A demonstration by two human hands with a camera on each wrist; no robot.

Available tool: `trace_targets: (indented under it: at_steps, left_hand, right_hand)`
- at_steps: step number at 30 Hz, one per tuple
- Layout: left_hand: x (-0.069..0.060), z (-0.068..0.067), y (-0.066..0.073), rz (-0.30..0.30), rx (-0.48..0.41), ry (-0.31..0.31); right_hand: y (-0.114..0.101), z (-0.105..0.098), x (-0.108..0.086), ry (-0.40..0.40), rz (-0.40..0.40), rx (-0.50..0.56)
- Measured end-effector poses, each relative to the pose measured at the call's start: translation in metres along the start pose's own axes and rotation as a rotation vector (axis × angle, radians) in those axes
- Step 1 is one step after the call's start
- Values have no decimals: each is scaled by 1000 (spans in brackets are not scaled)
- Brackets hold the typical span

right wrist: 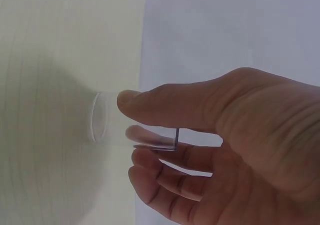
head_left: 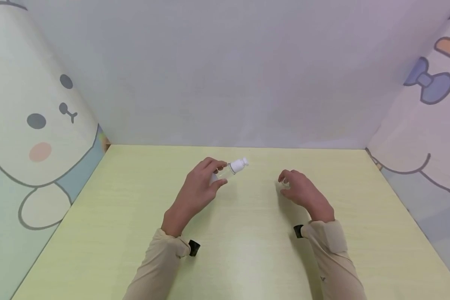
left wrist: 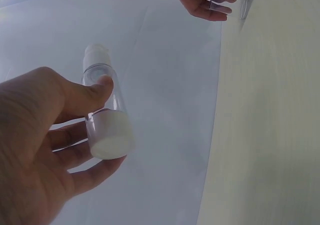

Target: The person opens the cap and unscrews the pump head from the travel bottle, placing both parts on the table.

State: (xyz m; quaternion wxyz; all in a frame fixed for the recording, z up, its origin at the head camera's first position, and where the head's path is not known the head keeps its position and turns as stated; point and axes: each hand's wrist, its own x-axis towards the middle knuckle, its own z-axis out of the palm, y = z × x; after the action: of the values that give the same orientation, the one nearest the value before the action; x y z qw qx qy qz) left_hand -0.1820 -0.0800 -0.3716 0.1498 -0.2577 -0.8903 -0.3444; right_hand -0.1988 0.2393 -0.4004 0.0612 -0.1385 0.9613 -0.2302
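Left hand [head_left: 198,183] grasps bottle [head_left: 234,167], centre of head frame | right hand [head_left: 301,187] pinches clear cylinder [right wrist: 110,117], right of centre | handling (judged): both light, stiff, probably slippery; cylinder may crack; grip bottle mid-body, cylinder by sidewall.

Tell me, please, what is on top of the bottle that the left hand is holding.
A white top, narrower at its far end, caps the tilted bottle in the left hand. Whatever lies inside that white top is covered and cannot be seen.

No readable text, label, brand or number. Right sleeve [head_left: 339,266] bears a dark mark [head_left: 323,278], too small to make out.
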Motion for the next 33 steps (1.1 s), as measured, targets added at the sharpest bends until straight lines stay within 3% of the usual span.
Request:
trace_targets:
  at_steps: [7,13,18,28,33]
  left_hand:
    - [0,-1,0,-3,-11,5]
    - [0,0,-1,-8,-11,-1]
    - [0,1,-2,-14,-19,-5]
    - [1,8,-2,-29,-75,-11]
    - [0,17,-2,-46,-101,-24]
  right_hand:
    - [-1,1,2,1,-5,-19]
    - [-6,-1,1,1,57,-19]
    - [-14,-4,1,67,64,2]
    - [-26,-5,9,316,-133,195]
    - [-33,0,12,349,-211,411]
